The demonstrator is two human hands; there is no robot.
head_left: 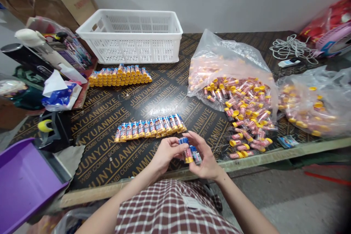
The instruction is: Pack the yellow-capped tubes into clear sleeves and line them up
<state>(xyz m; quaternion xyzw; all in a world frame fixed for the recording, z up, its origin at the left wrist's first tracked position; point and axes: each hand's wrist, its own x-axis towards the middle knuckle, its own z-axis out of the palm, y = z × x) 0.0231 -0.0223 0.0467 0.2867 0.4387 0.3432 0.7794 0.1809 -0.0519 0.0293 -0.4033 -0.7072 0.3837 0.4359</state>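
Observation:
In front of my body, at the table's near edge, my left hand (pixel 168 154) pinches a small tube (pixel 187 153) with a yellow cap at its lower end and blue at its top. My right hand (pixel 204 158) curls around the same tube from the other side, its fingers closed in near both ends. Between the tube and my right palm shows a blue printed piece (pixel 195 154), partly hidden. Just beyond my hands lies a row of blue-labelled tubes (pixel 150 127) with yellow caps. To the right, a heap of pink tubes (pixel 246 109) with yellow caps spills from a clear plastic bag (pixel 230 58).
A white slotted basket (pixel 137 47) stands at the back, with stacked labelled tubes (pixel 120 76) before it. Another bag of tubes (pixel 309 106) lies right, near a white cable (pixel 290 47). A tape dispenser (pixel 52 128) and purple dustpan (pixel 27 182) are at left.

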